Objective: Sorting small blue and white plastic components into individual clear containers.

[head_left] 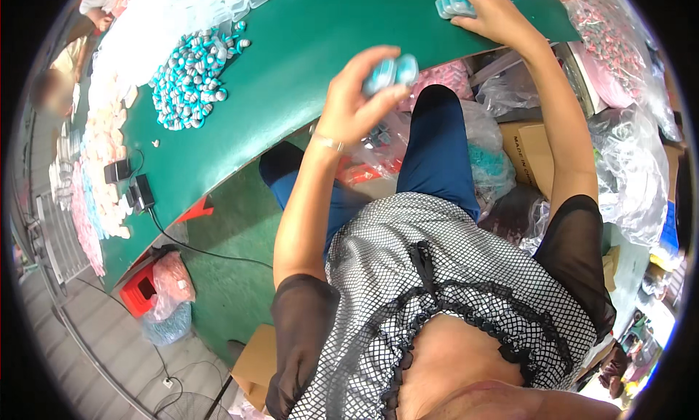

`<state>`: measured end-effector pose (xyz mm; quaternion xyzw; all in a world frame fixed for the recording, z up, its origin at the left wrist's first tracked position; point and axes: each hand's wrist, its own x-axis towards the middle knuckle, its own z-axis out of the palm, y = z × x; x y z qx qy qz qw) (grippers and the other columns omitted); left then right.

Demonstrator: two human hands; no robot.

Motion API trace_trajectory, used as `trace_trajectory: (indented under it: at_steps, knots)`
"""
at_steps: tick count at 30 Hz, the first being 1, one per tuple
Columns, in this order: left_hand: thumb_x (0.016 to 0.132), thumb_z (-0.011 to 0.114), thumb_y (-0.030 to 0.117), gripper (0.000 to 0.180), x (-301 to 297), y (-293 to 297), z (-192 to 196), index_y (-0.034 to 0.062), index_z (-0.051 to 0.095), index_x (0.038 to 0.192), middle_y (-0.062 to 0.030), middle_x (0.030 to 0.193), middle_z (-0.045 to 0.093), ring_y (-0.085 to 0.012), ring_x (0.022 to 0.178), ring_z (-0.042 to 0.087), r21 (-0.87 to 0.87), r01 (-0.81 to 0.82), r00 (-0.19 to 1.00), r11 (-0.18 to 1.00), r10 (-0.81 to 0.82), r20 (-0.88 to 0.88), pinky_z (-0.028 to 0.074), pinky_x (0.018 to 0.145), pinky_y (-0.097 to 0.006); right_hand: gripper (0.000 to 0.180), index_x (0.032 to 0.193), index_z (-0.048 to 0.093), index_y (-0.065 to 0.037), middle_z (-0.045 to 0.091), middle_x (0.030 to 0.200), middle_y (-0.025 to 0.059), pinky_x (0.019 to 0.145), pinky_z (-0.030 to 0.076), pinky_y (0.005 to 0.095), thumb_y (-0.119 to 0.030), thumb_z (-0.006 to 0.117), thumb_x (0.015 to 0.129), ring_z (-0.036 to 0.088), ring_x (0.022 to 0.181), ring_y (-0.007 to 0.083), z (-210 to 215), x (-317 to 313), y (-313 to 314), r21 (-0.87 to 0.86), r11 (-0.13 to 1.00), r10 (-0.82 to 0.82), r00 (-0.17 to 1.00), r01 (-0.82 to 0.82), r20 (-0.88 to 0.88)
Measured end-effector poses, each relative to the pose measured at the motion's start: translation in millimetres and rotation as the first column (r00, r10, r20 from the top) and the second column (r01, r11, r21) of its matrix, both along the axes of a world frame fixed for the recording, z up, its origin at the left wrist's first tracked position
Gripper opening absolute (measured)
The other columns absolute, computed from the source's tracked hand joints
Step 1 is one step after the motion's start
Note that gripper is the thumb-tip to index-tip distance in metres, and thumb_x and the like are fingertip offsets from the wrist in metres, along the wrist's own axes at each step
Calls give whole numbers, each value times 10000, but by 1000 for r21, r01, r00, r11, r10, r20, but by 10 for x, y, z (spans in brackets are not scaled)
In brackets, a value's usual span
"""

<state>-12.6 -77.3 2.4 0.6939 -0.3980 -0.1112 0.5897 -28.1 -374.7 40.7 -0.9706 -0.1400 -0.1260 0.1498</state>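
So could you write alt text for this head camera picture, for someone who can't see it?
Seen from above, a seated person's left hand holds up small light-blue plastic pieces, while the right hand rests on more blue pieces on a green table. A heap of blue and white small parts lies further left on the table.

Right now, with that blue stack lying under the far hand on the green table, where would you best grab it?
Probably by its long sides, from above. The blue stack lies flat on the green table, with the right hand resting partly over it, so only the near-left end shows. The left hand pinches similar blue pieces across their edges.
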Motion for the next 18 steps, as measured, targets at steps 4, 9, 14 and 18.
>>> trace_trajectory:
  at_steps: [4, 9, 14, 18]
  knots:
    - [792, 737, 182, 476, -347, 469, -282, 33, 556, 1207, -101, 1186, 582, -201, 1103, 549, -66, 54, 979, 996, -66, -191, 433, 936, -320, 446, 1132, 586, -29, 635, 1057, 153, 853, 480, 374, -159, 712, 724, 617, 975, 296, 92, -283, 219, 123, 992, -30, 999, 33, -28]
    - [846, 692, 257, 440, -420, 750, -1557, 45, 544, 1202, -58, 1078, 589, -112, 854, 578, 154, -11, 612, 988, 128, -780, 479, 802, -259, 407, 1064, 605, -52, 652, 917, 62, 744, 503, 298, -167, 734, 696, 625, 813, 155, -437, -590, 1274, 698, 711, 478, 789, -90, -385]
    - [806, 694, 331, 503, -125, 317, -2572, 74, 536, 1209, -102, 1049, 640, -209, 897, 635, 428, -38, 324, 903, 416, -850, 510, 785, -340, 371, 905, 646, -38, 674, 797, 108, 678, 512, 329, -299, 775, 675, 637, 706, 192, -2582, -599, 1598, 377, 912, 233, 558, 158, -796]
    - [706, 690, 479, 726, -139, 381, -2860, 59, 501, 1267, -236, 1251, 549, -397, 1122, 556, 728, -76, 754, 681, 517, -405, 446, 948, -426, 430, 929, 706, -62, 688, 930, 177, 755, 534, 415, -379, 658, 642, 672, 830, 311, -3384, -341, 1927, 27, 999, 7, 529, 29, -849]
